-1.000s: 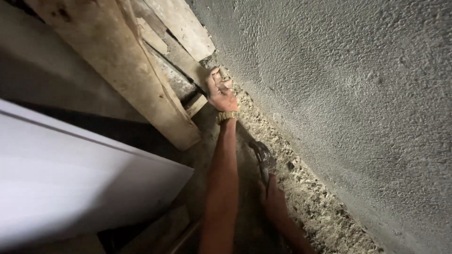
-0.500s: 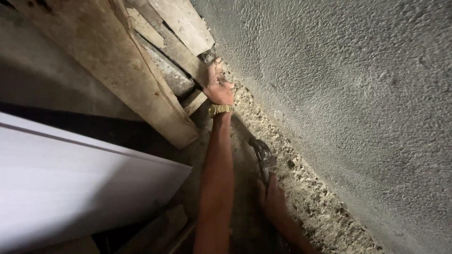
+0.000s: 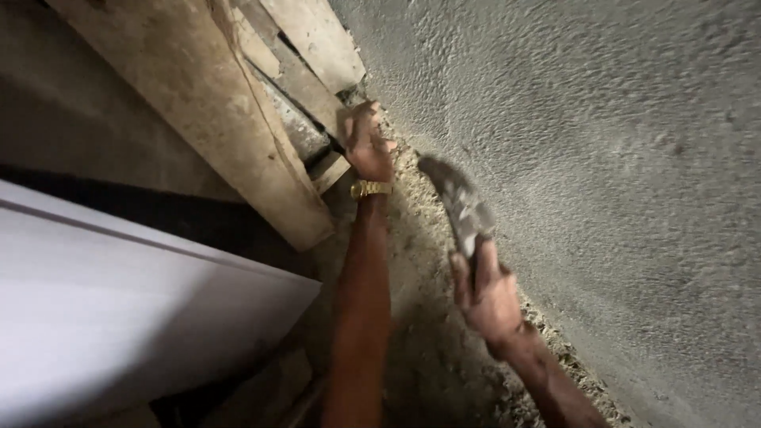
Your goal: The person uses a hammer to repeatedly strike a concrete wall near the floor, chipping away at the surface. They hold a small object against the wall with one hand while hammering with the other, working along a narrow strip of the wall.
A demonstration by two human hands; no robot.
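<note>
R hand [image 3: 485,293] w/ trowel [image 3: 458,202] (mortar-caked), plastered wall [image 3: 602,143]

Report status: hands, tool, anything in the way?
Left hand gripping wooden planks. Right hand holds mortar-caked trowel beside rough plastered wall. Loose mortar rubble along wall base.

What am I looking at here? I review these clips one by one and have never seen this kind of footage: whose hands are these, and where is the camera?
The one camera sits on a person's head and looks down at their own bare hands; there is no machine. The left hand, with a gold wristwatch, grips the edge of some leaning wooden planks. The right hand holds a trowel coated in grey mortar, close to a rough plastered wall. Mortar crumbs lie along the foot of the wall. A white panel fills the lower left.
</note>
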